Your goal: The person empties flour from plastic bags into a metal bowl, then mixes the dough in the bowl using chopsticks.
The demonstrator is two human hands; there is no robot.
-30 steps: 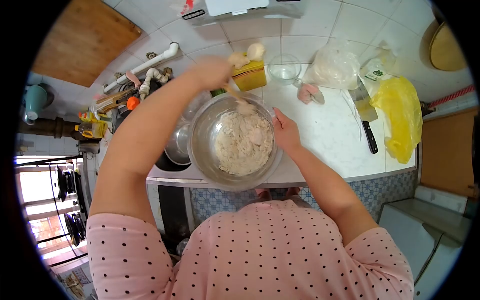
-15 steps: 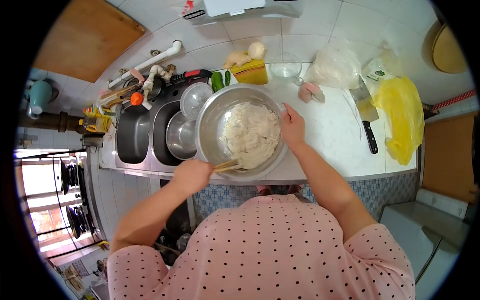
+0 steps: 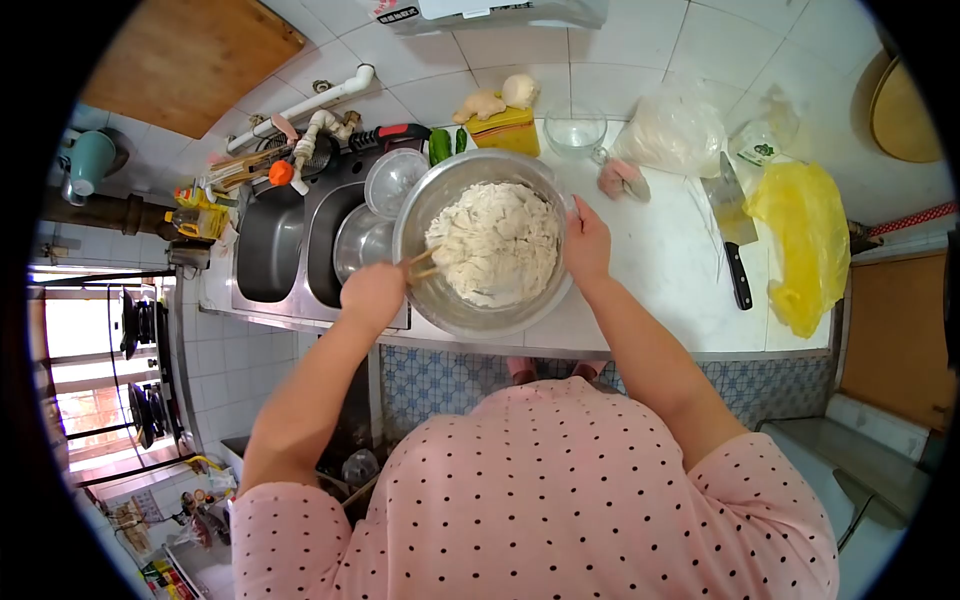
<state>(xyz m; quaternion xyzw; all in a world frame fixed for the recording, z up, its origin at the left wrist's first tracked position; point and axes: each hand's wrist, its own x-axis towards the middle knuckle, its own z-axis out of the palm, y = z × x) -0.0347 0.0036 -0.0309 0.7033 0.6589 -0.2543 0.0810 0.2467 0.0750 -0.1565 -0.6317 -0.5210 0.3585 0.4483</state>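
A large metal mixing bowl point(image 3: 415, 210) sits at the counter's front, partly beside the sink. Shaggy flour dough point(image 3: 497, 240) fills much of its bottom. My left hand point(image 3: 374, 294) is closed around wooden chopsticks point(image 3: 424, 264), whose tips reach over the bowl's left rim into the edge of the dough. On the bowl's right side, my right hand point(image 3: 588, 240) grips the rim, with the thumb on top and the other fingers mostly hidden.
Left of the bowl are a double sink point(image 3: 268, 245), a metal basin point(image 3: 362, 245) and a clear bowl point(image 3: 392, 180). Green peppers point(image 3: 440, 146), a yellow box point(image 3: 503, 134) and a glass bowl point(image 3: 575, 134) stand behind. A cleaver point(image 3: 731, 215) and yellow bag point(image 3: 805, 240) lie right.
My left hand and the chopsticks have moved up and left along the bowl, from its lower edge to its left side. The dough looks turned and more heaped.
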